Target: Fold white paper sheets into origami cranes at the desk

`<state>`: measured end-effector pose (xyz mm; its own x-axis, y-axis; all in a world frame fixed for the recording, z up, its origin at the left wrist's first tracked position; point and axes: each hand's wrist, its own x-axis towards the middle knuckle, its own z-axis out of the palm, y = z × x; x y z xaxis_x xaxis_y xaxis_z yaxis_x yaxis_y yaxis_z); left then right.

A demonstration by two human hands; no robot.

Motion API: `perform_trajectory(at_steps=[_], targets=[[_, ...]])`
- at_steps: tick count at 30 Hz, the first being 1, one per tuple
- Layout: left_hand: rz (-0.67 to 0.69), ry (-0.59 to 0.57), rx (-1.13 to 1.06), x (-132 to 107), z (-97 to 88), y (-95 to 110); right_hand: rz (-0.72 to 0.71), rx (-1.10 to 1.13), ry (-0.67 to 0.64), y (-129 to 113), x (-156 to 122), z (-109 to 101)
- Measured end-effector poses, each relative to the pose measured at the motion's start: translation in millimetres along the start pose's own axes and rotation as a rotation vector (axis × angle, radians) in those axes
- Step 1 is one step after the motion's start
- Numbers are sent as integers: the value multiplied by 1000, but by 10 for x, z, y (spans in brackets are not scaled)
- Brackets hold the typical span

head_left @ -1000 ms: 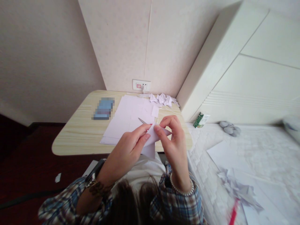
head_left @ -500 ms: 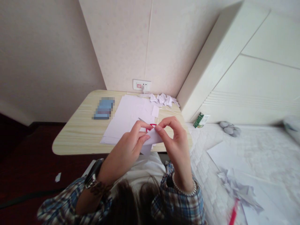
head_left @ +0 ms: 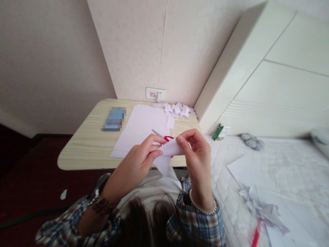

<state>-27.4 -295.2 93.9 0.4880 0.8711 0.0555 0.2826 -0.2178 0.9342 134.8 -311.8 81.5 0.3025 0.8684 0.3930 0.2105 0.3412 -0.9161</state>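
Note:
Between my two hands I hold a folded piece of white paper [head_left: 171, 148] over the table's front edge, one pointed flap hanging down from it. My left hand [head_left: 147, 153] pinches its left end with thumb and fingers. At the upper right corner, the thumb and forefinger of my right hand [head_left: 195, 149] grip the paper. Just behind it, scissors with red handles [head_left: 168, 138] lie on the table, partly covered by my left fingers and the paper. Large white sheets [head_left: 136, 127] spread beneath them.
On the wooden table [head_left: 77, 151] are a phone-like blurred object [head_left: 113, 119] at left and several folded paper pieces [head_left: 178, 109] at the back right. The bed [head_left: 221, 178] on the right bears sheets, folded papers [head_left: 264, 207], a red object [head_left: 257, 233] and a green-white carton [head_left: 220, 132].
My right hand has moved slightly right, and my left hand slightly left and down. More of the folded paper and of the scissors shows now; the hanging flap reaches lower.

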Motion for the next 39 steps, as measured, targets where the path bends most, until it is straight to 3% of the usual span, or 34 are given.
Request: perform_trajectory(at_steps=[6,12,19,24,31,39], targets=[[55,-31,3,-16,-34,-7,8,8,-6,10,-1,-17],[17,-80,12,-35,-112,-38,9,-3,39,6,15,-80],[60,-46,194,-32,-121,-14,-13,19,59,24,16,-94],[50,-109,167,-50,-129,-2,-31,-14,64,17,8,-98],[25,24,114,-26,-114,1,-69,-59,-26,-75,-19,-17],[26,283,75,-17,-99,15,152,211,-219,20,39,-22]])
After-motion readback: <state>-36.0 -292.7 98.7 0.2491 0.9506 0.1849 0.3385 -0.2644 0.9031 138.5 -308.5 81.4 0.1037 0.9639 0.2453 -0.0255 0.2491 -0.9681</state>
